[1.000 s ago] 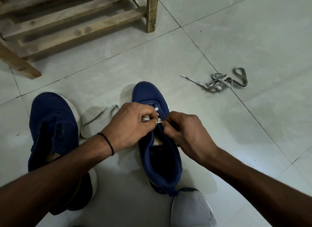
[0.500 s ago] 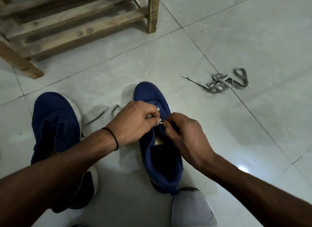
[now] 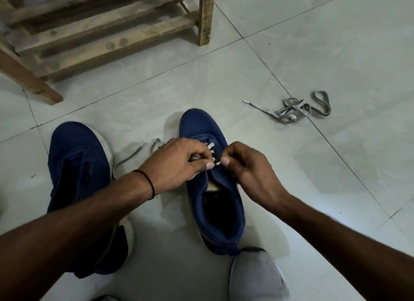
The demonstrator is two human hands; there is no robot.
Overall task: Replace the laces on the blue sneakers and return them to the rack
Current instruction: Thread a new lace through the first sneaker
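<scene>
From my remote seat the biggest thing I see is the pale tiled floor [image 3: 313, 43], crossed by thin dark grout lines. At the top left stands the wooden rack [image 3: 107, 40], rough slats on square legs, with nothing visible on the part in view. Two dark blue fabric sneakers with white sole edges sit on the floor below it, toes pointing towards the rack. The near sneaker [image 3: 76, 157] lies on the left of the view, partly under the left forearm, and I see no lace in it. The centre sneaker [image 3: 201, 128] sits upright between both arms, its collar gaping open and dark inside. The left hand [image 3: 177, 161] is curled over its eyelets, fingers pinching the white lace [image 3: 210, 146]. The right hand [image 3: 248, 166] meets it thumb to forefinger, nipping the lace's tip. The lace's other end trails off on the floor between the two shoes. Well to the right lies a tangled grey lace [image 3: 300, 110]. A thin black wristband [image 3: 149, 184] circles the left wrist.
</scene>
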